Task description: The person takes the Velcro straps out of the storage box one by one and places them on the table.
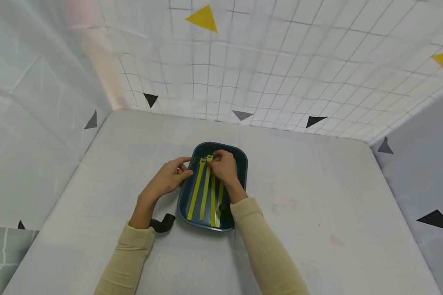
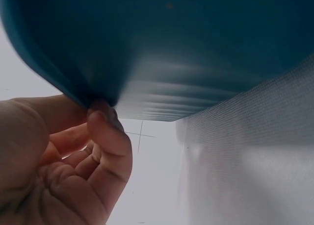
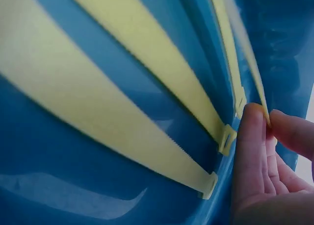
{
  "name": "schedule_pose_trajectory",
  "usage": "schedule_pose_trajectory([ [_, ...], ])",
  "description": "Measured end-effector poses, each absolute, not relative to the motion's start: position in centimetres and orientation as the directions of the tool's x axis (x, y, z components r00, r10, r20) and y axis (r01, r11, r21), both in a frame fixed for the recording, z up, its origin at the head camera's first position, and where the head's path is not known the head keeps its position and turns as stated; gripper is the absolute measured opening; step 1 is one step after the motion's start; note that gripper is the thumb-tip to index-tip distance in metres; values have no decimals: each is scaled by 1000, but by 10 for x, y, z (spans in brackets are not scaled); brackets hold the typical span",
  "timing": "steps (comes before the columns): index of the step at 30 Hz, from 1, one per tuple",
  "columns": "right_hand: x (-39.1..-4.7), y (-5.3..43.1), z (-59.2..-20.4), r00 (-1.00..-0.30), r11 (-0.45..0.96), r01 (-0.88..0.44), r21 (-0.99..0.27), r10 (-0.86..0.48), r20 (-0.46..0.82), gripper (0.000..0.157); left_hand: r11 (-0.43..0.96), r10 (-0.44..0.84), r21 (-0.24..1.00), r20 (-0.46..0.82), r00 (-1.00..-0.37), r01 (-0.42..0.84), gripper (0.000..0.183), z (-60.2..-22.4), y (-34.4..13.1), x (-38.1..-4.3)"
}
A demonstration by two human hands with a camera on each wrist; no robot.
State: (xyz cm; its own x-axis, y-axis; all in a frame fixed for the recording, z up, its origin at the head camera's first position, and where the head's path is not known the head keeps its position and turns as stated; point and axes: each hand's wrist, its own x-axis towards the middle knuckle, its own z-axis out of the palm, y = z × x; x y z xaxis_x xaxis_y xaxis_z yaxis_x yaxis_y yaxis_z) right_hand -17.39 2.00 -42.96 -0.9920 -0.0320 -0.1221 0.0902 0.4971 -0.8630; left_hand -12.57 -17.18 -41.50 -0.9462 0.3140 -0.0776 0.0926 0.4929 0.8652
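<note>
A dark blue-green plastic tub [image 1: 240, 153] stands on the white surface, several yellow hook-and-loop cable straps [image 1: 195, 190] laid lengthwise inside. Each visible strap end at the far side has a slotted head [image 3: 226, 139]. My left hand [image 1: 168, 177] is at the tub's left side; in the left wrist view its thumb and a finger pinch the rim [image 2: 37, 70]. Over the tub's far part, my right hand [image 1: 224, 167] pinches one thin-edged yellow strap [image 3: 252, 63] between thumb and finger. The other straps lie beside it, and the fingers partly hide the pinched strap's end.
A black bent hose piece [image 1: 164, 223] lies left of the tub, beside the left forearm. Another black piece [image 1: 223, 207] sits inside the tub near the right sleeve, partly covered. White sheeting [image 1: 280, 82] with grid lines and triangle markers rises behind.
</note>
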Motion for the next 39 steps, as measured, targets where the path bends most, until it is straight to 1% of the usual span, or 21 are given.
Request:
schedule_pose_trajectory([
  [4,-173,20,-430,-986,368,142,-919,-33,-166,38,500,312,861,-84,-946,89,50,-416,-171,-126],
  [7,-173,20,-431,-984,308,158,-938,-32,-176,39,501,311,861,-86,-947,86,50,-416,-171,-126],
  [14,-168,16,-426,-985,284,141,-948,-52,-162,44,516,305,853,-103,-947,74,50,-413,-173,-124],
  [17,-166,16,-424,-983,262,162,-951,-38,-178,43,517,307,852,-102,-946,76,50,-413,-172,-124],
  [23,-160,17,-418,-968,150,241,-959,-38,-249,42,531,304,844,-109,-946,74,50,-412,-171,-124],
  [26,-158,18,-416,-965,111,252,-961,-38,-258,42,532,308,844,-116,-944,70,50,-411,-170,-124],
  [33,-156,18,-408,-972,66,232,-971,-32,-234,41,530,314,845,-112,-943,76,50,-411,-170,-125],
  [39,-153,19,-398,-979,54,200,-978,-35,-202,42,541,305,838,-120,-945,68,51,-410,-172,-124],
])
